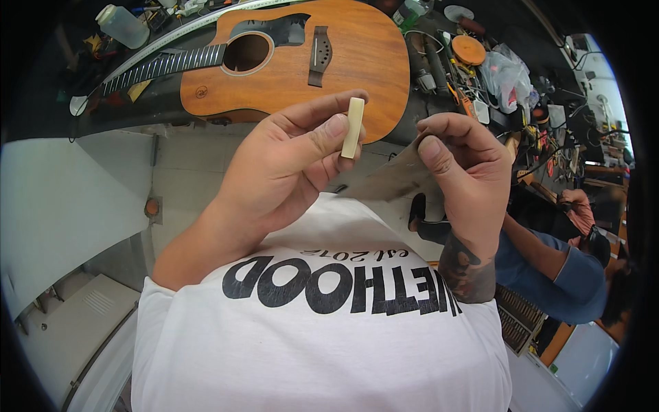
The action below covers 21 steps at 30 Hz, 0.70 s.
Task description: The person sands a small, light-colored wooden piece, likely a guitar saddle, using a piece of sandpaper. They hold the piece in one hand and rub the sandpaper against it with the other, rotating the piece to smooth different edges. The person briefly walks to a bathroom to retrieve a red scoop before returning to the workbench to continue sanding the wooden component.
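Observation:
My left hand (288, 161) pinches a small cream-coloured oblong bar (351, 134) upright between thumb and fingers, in front of an acoustic guitar. To its right, my right hand (467, 182) grips a worn, grey-brown sheet (401, 178) by its upper edge, with the thumb over it. The sheet hangs down leftward, apart from the bar. The guitar (371, 55) has a light brown wooden top, a dark bridge (320, 55) and no visible strings, and lies on the dark workbench behind both hands.
A cluttered pile of tools, a plastic bag (506, 77) and a round orange lid (469, 50) fill the bench's right side. A translucent jug (122, 26) stands top left. Another person in a blue top (576, 288) is close at my right. A pale board (68, 213) is on the left.

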Available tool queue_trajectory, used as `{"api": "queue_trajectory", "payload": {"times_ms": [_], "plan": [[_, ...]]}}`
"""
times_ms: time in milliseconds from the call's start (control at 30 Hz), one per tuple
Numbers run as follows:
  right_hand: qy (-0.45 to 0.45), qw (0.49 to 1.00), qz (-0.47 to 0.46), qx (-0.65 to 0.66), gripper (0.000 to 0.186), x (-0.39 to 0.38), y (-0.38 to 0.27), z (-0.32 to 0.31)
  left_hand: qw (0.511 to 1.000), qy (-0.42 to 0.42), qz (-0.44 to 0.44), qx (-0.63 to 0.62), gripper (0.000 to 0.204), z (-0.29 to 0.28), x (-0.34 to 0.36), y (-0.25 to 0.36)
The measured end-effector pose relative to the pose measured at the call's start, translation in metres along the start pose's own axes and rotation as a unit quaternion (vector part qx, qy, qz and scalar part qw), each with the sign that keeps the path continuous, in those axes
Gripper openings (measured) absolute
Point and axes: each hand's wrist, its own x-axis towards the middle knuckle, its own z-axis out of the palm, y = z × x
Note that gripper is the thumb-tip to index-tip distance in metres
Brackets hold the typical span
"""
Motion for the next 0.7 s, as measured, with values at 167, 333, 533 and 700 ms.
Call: {"api": "queue_trajectory", "payload": {"times_ms": [167,333,533,700], "plan": [[-0.06,0.997,0.007,0.05,0.015,-0.001,0.009,0.001,0.999,0.012,0.041,0.033,0.031,-0.002,0.002,0.002],[-0.048,0.998,-0.04,0.027,0.014,0.001,0.005,0.002,0.981,0.025,0.148,0.124,0.023,0.002,0.004,0.005],[-0.007,0.999,-0.003,0.04,0.019,0.002,-0.01,0.018,0.948,0.007,0.23,0.22,0.02,0.001,0.004,0.006],[0.054,0.997,-0.057,0.017,0.018,0.008,-0.003,0.035,0.972,0.026,0.189,0.135,0.019,0.013,0.003,0.002]]}}
